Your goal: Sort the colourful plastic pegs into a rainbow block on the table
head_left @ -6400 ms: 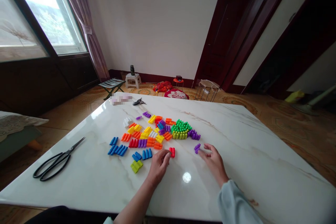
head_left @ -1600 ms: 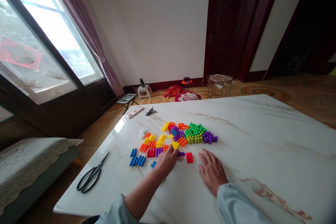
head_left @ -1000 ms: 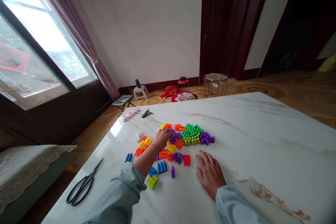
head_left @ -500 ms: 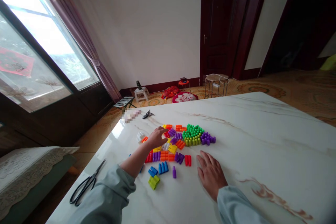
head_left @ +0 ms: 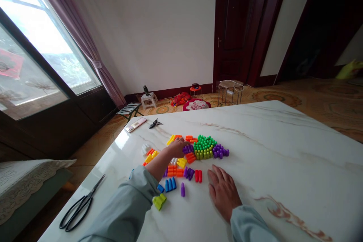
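My left hand (head_left: pixel 178 148) reaches over the middle of the spread of plastic pegs, its fingers curled down at the far purple pegs (head_left: pixel 187 149); its fingertips are partly hidden. Under and beside its forearm lie yellow pegs (head_left: pixel 182 162) and orange pegs (head_left: pixel 176 171). My right hand (head_left: pixel 225 191) rests flat on the table, fingers stretched, holding nothing. Just left of it are a red pair (head_left: pixel 198 176), a purple group (head_left: pixel 189 174) and a single purple peg (head_left: pixel 183 190). Green pegs (head_left: pixel 204 143) stand packed upright, with purple ones (head_left: pixel 220 151) beside them.
Black-handled scissors (head_left: pixel 78 208) lie at the left of the marble-look table (head_left: pixel 255 136). A phone (head_left: pixel 136 124) and a dark clip-like tool (head_left: pixel 155 123) lie near the far left edge. Blue pegs (head_left: pixel 170 184) and lime pegs (head_left: pixel 159 201) are in front.
My left hand has left the near purple group, now beside the red pair, and moved to the far purple pegs, its fingers closing there. My right hand, earlier at purple pegs, now lies flat.
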{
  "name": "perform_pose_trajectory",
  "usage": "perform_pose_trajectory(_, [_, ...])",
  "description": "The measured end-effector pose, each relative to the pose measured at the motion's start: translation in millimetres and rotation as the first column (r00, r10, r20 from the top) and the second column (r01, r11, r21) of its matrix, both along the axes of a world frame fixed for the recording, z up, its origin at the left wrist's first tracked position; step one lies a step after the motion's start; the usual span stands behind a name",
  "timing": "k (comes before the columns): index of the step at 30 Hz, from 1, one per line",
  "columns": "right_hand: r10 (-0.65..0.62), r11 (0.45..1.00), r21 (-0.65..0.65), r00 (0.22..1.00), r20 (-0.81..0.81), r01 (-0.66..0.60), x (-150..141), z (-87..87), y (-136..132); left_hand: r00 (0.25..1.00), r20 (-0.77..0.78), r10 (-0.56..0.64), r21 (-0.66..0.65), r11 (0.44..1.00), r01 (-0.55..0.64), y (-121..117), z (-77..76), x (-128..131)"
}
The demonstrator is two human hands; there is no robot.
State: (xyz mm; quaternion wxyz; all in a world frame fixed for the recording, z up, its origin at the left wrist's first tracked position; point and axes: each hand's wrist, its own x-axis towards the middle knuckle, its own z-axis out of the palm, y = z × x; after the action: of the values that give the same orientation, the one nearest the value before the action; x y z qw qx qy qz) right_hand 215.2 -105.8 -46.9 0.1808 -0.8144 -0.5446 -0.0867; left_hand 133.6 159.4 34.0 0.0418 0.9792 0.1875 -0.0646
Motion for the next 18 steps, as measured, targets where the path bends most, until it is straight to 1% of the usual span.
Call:
perform_pose_trajectory(6, [-0.005,1.000,-0.028,1.000,-0.007,0.005,0.4,-2.9,0.4,1.000,-0.003,0.028,0.025,0.999,-0.028,-5.7,-5.1,3.3])
perform_pose_trajectory(12, [-0.009,1.000,-0.019,1.000,-0.027,0.008,-0.6,-2.0,0.9,1.000,0.015,-0.007,0.066,0.998,0.006,-7.2,-10.9,2.9])
perform_pose_trajectory(18, [-0.002,1.000,-0.007,1.000,-0.027,0.002,0.3,-1.3,1.0,0.999,0.038,-0.011,0.085,0.996,0.008,-9.4,-14.1,-0.6])
